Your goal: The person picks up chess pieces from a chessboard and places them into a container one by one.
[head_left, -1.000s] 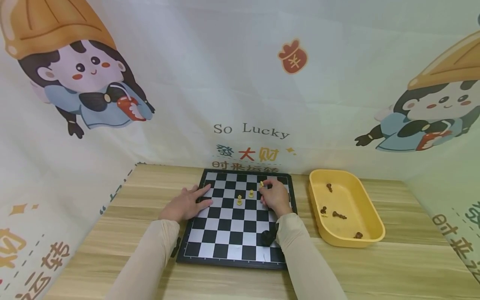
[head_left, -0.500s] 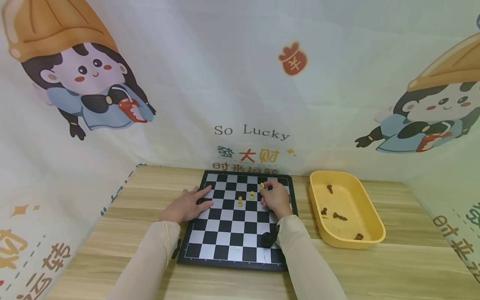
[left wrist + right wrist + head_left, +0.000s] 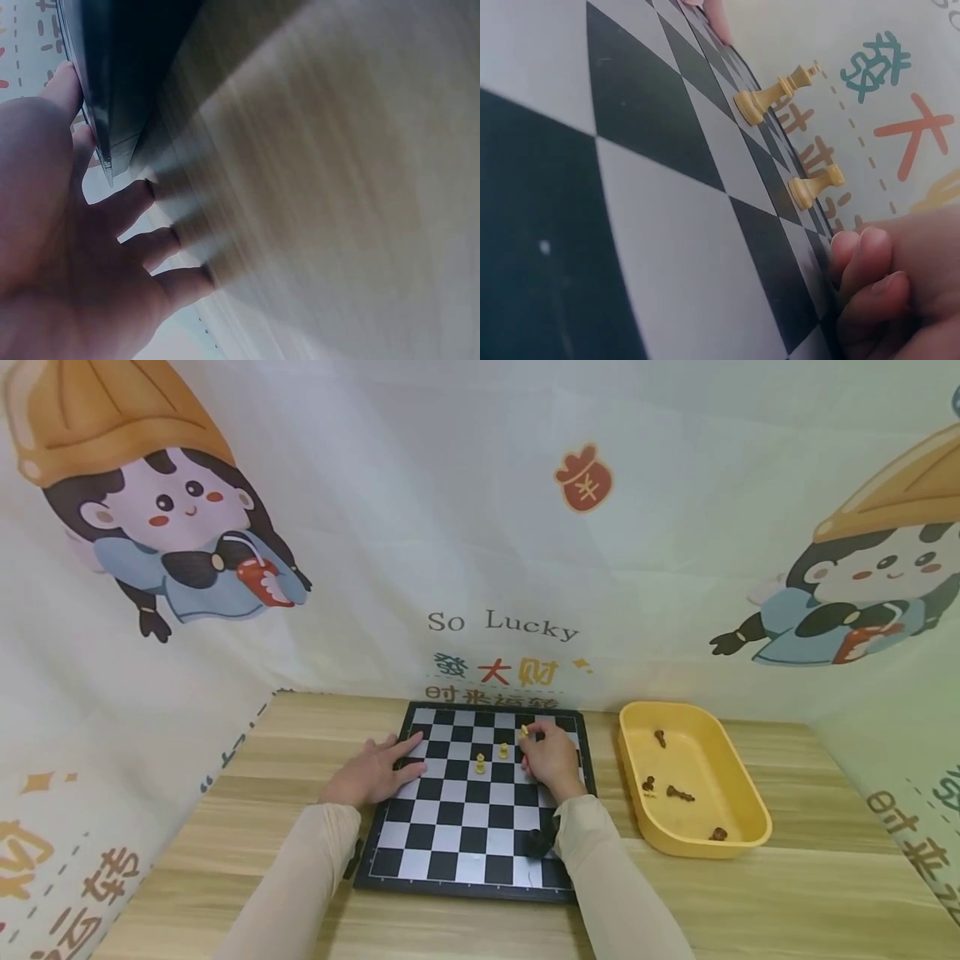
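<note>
My right hand (image 3: 553, 756) pinches a small yellow chess piece (image 3: 524, 731) over the far right part of the chessboard (image 3: 472, 839). Its kind is hard to make out, and in the right wrist view my curled fingers (image 3: 877, 292) hide it. To the left of that hand stand a yellow rook (image 3: 815, 187) and, farther left, a yellow king (image 3: 776, 94), both upright on squares. My left hand (image 3: 372, 770) lies spread at the board's left edge. Its thumb and index finger reach over the rim, while the other fingertips (image 3: 199, 283) touch the wooden tabletop.
Right of the board is a yellow tray (image 3: 738, 777) holding several brown chess pieces (image 3: 679, 792) and a yellow one (image 3: 649, 793). A printed cloth (image 3: 495, 527) hangs behind the table (image 3: 810, 893). A dark device (image 3: 537, 843) sits at the right wrist, over the board.
Both hands and the pieces keep their places. Only the dark device at the right wrist has shifted slightly toward the sleeve.
</note>
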